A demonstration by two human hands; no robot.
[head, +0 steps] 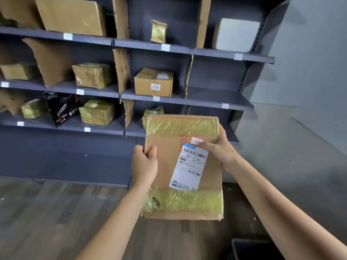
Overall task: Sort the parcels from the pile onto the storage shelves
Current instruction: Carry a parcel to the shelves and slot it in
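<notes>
- Parcel [183, 166]: flat carton, label side up, held in the air in front of the shelves [187, 102], prob so the label can be read.
- L hand [143, 164] fingers curl round its left edge; R hand [220, 149] grips right edge, thumb on top.
- Shelf bay w/ box [153, 82] has room.

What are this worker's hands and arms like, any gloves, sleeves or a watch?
The left hand and right hand are bare: no gloves, rings or watch that I can see. The left forearm and right forearm are uncovered too; no sleeve shows before the picture's edge.
</notes>
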